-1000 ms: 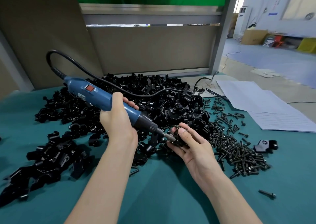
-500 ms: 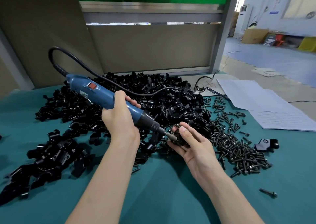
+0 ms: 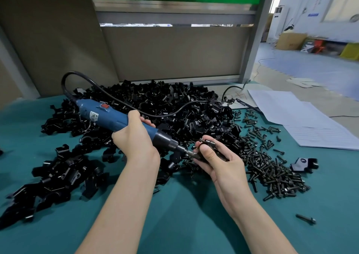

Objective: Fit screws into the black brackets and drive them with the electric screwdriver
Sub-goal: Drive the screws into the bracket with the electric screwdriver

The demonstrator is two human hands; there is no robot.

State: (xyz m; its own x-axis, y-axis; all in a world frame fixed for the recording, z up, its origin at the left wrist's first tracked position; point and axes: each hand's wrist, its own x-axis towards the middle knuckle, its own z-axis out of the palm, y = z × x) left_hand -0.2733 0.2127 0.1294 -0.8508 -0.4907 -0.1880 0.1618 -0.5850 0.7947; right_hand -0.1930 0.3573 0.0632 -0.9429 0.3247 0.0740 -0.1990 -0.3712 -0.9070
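Far left, a scatter of loose black brackets (image 3: 58,176) sprawls across the green-topped table (image 3: 174,220). Moving in, the blue electric screwdriver (image 3: 114,117) slants down from upper left, its black cable (image 3: 65,82) looping off the rear and trailing over the main bracket heap (image 3: 174,106). The left hand (image 3: 136,143) is wrapped fully round the barrel just behind the black collar, fingers closed tight on it. Follow the bit (image 3: 187,152) and it meets the work: a single bracket (image 3: 208,144) with its screw, pinched in the right hand (image 3: 219,164), thumb pressed on the near side, fingers curled underneath. Whether the bit is properly seated in the screw head I can't tell – the thumb hides it.

This looks like the driving step. To do it well, line the tool's axis up with the screw, push along that axis, not sideways, and clamp the bracket hard so it can't spin – and keep the thumb clear of the bit.

Further right, the pile of dark screws (image 3: 272,172) lies close to that hand, a lone bracket (image 3: 303,163) sits beyond it, one stray screw (image 3: 306,219) lies nearer the table's front, and paper sheets (image 3: 301,121) lie at the far right edge.
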